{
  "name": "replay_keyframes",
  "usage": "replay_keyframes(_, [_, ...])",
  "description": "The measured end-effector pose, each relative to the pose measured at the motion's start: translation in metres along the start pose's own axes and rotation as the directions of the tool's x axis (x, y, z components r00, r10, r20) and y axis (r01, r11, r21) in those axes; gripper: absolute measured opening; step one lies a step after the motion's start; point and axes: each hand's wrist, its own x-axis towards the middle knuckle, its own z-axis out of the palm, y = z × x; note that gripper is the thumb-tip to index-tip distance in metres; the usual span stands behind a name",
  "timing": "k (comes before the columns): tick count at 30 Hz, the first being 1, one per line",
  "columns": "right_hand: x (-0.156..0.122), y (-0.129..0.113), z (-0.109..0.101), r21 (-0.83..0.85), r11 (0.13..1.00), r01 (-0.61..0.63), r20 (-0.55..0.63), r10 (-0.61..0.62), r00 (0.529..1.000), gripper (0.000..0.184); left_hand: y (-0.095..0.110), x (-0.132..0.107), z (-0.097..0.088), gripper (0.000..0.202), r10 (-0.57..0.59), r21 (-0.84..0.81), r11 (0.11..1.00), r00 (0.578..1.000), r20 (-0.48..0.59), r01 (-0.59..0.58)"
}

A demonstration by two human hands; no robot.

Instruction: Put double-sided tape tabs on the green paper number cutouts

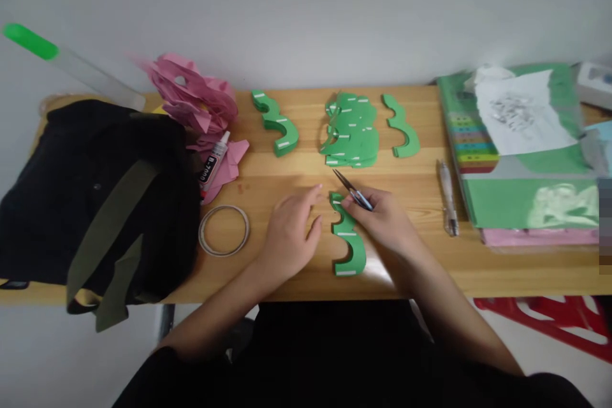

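My right hand (382, 213) holds a pair of pointed tweezers (354, 190), tips toward the far left. Under its fingertips lies a scalloped green paper piece (356, 255) with white strips on it. To the left of that piece hovers my left hand (294, 226), fingers apart and nothing in it. Farther back are a stack of green paper shapes (354, 131) with white strips, a wavy green stack (285, 134) to its left, and another wavy green piece (408, 139) to its right.
At left a black bag (143, 134) stands by crumpled pink paper (215, 99), a B-7000 glue tube (214, 166) and a tape roll (203, 236). To the right, a pen (447, 194) lies beside a plastic-wrapped green paper pack (507, 197) bearing a white sheet (545, 134). A wall borders the back.
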Motion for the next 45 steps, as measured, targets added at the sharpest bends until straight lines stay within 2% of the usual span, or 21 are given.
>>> replay_keyframes(2, [0.003,0.001,0.002,-0.057,0.998,0.003,0.004,-0.002,1.000,0.021,-0.002,0.001,-0.002,0.035,0.147,0.076,0.986,0.988,0.043,-0.150])
replay_keyframes(5, [0.006,0.004,0.002,-0.114,0.993,0.012,0.000,-0.012,1.000,0.020,-0.004,0.001,-0.004,0.023,0.246,0.115,0.960,0.964,0.104,-0.257])
replay_keyframes(9, [0.007,0.008,0.000,-0.128,0.992,0.017,0.000,-0.017,1.000,0.021,-0.009,0.001,-0.005,0.017,0.273,0.091,0.951,0.939,0.211,-0.297])
replay_keyframes(16, [0.008,0.007,0.000,-0.110,0.994,-0.008,-0.007,0.008,1.000,0.023,-0.013,0.007,-0.001,0.035,0.311,0.076,0.931,0.883,0.352,-0.358])
replay_keyframes(18, [0.008,0.005,0.000,-0.104,0.994,-0.018,-0.007,0.017,1.000,0.023,-0.014,0.010,0.000,0.038,0.300,0.083,0.932,0.879,0.371,-0.353])
replay_keyframes(23, [0.008,0.004,0.000,-0.108,0.992,-0.061,-0.016,0.060,0.998,0.023,-0.016,0.011,0.000,0.035,0.257,0.067,0.951,0.890,0.377,-0.303])
replay_keyframes(29, [0.008,0.006,-0.001,-0.119,0.991,-0.057,0.000,0.057,0.998,0.024,-0.020,0.012,0.001,0.032,0.274,0.056,0.947,0.890,0.364,-0.315])
replay_keyframes(33, [0.010,0.006,0.001,-0.161,0.984,-0.078,-0.034,0.074,0.997,0.022,-0.020,0.013,0.001,0.031,0.287,0.064,0.943,0.896,0.338,-0.326])
replay_keyframes(36, [0.010,0.005,0.003,-0.167,0.982,-0.092,-0.066,0.082,0.994,0.020,-0.020,0.011,0.002,0.030,0.303,0.106,0.930,0.897,0.322,-0.352])
replay_keyframes(41, [0.009,0.005,0.004,-0.172,0.982,-0.071,-0.079,0.058,0.995,0.017,-0.019,0.005,0.004,0.028,0.395,0.190,0.871,0.876,0.277,-0.453])
replay_keyframes(45, [0.009,0.005,0.005,-0.208,0.977,-0.052,-0.111,0.029,0.993,0.015,-0.018,0.002,0.007,0.029,0.416,0.237,0.847,0.870,0.264,-0.477])
